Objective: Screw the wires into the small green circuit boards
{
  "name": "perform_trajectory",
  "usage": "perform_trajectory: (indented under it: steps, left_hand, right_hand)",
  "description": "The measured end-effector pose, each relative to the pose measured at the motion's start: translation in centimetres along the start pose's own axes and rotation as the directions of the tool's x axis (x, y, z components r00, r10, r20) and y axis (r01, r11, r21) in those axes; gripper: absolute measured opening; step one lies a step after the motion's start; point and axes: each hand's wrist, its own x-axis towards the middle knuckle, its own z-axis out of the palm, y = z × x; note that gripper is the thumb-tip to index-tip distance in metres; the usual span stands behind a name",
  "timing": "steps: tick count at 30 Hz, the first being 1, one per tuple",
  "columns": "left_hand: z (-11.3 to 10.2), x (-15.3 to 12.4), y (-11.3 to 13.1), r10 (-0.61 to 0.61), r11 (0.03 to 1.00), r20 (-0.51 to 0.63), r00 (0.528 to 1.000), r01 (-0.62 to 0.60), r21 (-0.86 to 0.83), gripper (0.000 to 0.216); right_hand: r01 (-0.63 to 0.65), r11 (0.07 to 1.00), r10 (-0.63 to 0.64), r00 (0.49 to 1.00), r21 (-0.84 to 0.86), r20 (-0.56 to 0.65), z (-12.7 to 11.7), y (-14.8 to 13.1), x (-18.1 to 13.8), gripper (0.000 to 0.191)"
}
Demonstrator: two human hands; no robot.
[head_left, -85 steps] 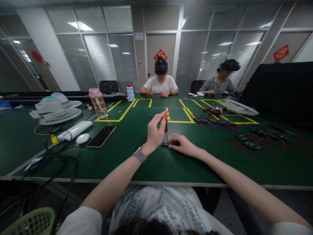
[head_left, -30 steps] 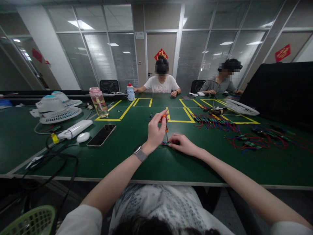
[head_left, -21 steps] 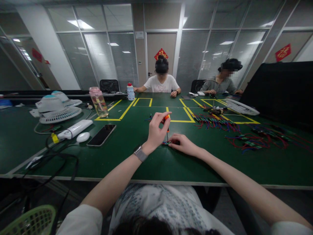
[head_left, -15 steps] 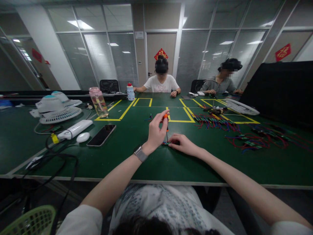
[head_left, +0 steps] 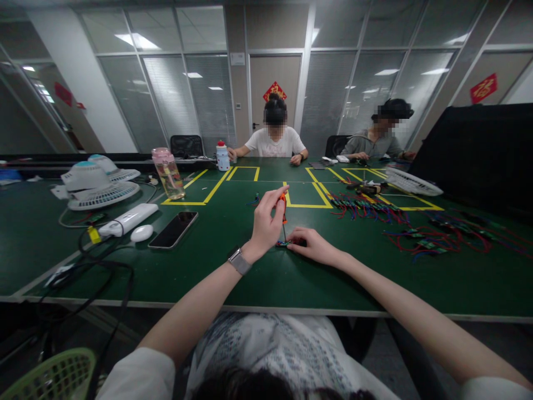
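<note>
My left hand (head_left: 266, 222) is closed around a small orange-handled screwdriver (head_left: 283, 203), held upright with its tip down on a small green circuit board (head_left: 284, 243) on the green table (head_left: 233, 272). A watch sits on that wrist. My right hand (head_left: 313, 245) lies low on the table just right of the board, its fingertips pinching and pressing the board in place.
Left of my hands lie a black phone (head_left: 173, 229), a white mouse (head_left: 141, 233), a white power strip (head_left: 127, 219), two fans (head_left: 97, 186), a pink bottle (head_left: 168, 174) and black cables. Piles of wired boards (head_left: 420, 233) lie to the right. Two other people sit at the far side.
My left fingers shift slightly on the screwdriver handle, as in turning it. The right hand and the board stay put. A person opposite has moved one arm toward a small bottle.
</note>
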Motion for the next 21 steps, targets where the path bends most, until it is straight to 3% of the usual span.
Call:
perform_trajectory:
  steps: [12,17,21]
  left_hand:
    - [-0.01,0.07,0.21,0.032,0.996,-0.069,0.997,-0.026,0.09,0.019]
    - [-0.05,-0.01,0.09,0.053,0.998,-0.062,0.997,-0.052,0.024,0.03]
    - [0.05,0.08,0.02,0.015,1.0,-0.084,0.996,-0.016,-0.012,0.026]
  right_hand:
    - [0.001,1.0,-0.001,1.0,-0.009,-0.001,0.02,-0.08,0.07,0.016]
    - [0.007,1.0,-0.007,1.0,-0.006,0.001,0.0,-0.04,0.04,0.018]
    - [0.003,1.0,-0.003,1.0,0.002,0.003,0.0,-0.06,0.01,0.018]
